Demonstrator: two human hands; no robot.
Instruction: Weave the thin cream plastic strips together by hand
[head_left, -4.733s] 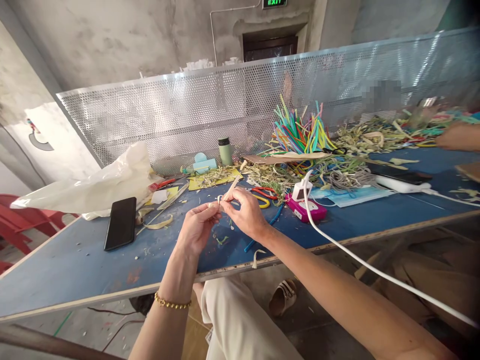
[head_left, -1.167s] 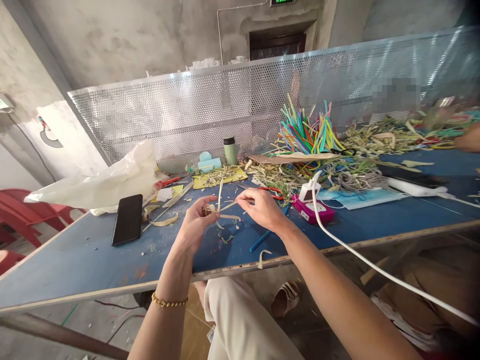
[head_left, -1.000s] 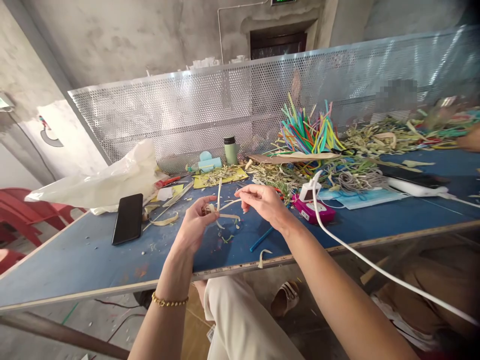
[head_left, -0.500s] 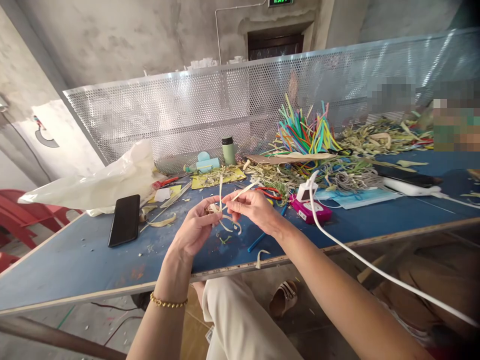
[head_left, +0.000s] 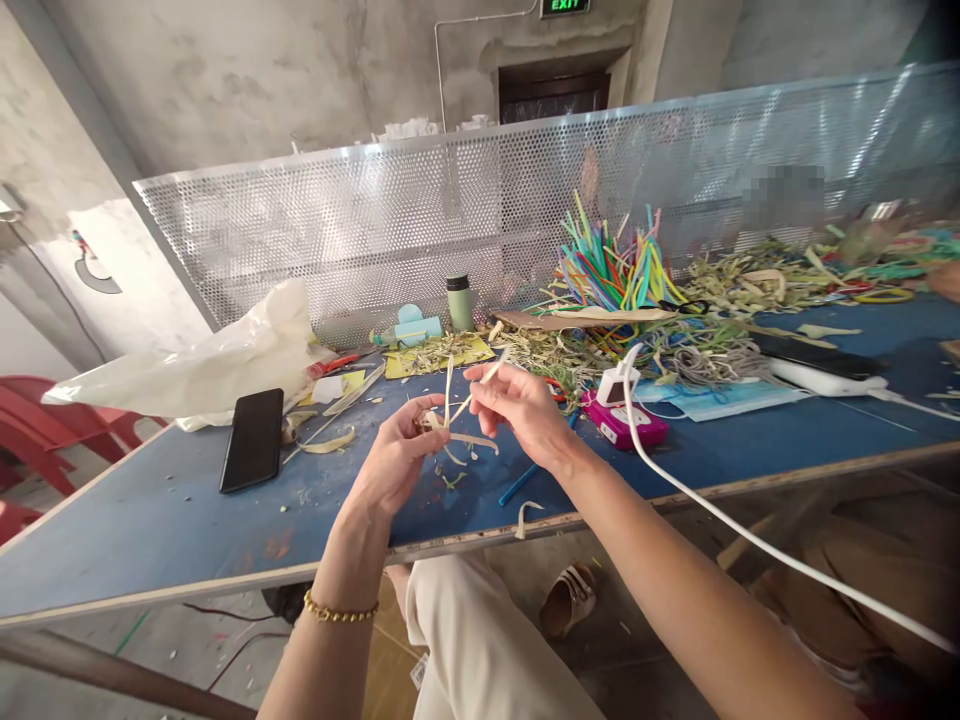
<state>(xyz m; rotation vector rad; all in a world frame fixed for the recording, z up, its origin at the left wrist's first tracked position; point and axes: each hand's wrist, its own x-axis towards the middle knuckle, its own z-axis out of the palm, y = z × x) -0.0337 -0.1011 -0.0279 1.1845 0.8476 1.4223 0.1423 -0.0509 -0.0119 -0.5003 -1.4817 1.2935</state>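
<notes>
My left hand [head_left: 399, 452] is closed on a small bunch of pale plant-fibre strips [head_left: 449, 392] over the table's near part. One strip stands upright from the fingers, while others curl out to the right beneath them. My right hand [head_left: 525, 412] sits just to the right and pinches one strip, which runs slanting from the left hand and pokes up past the right fingertips. The strips' meeting point lies partly hidden behind the left thumb and fingers. Below the hands, a few green scraps [head_left: 454, 482] and a loose curled strip [head_left: 523, 520] lie on the blue table [head_left: 322, 530].
A black phone [head_left: 252, 440] and a plastic bag [head_left: 202, 350] are on the left. Colourful pipe cleaners [head_left: 611, 265], a green bottle [head_left: 459, 303] and heaped dry fibres stand behind. On the right, a magenta box [head_left: 626, 420] has a white cable [head_left: 675, 487] trailing across the table edge.
My right hand has drawn slightly up and right, away from the left, with the strip pinched. Another strip under the hands now sticks out straighter to the right.
</notes>
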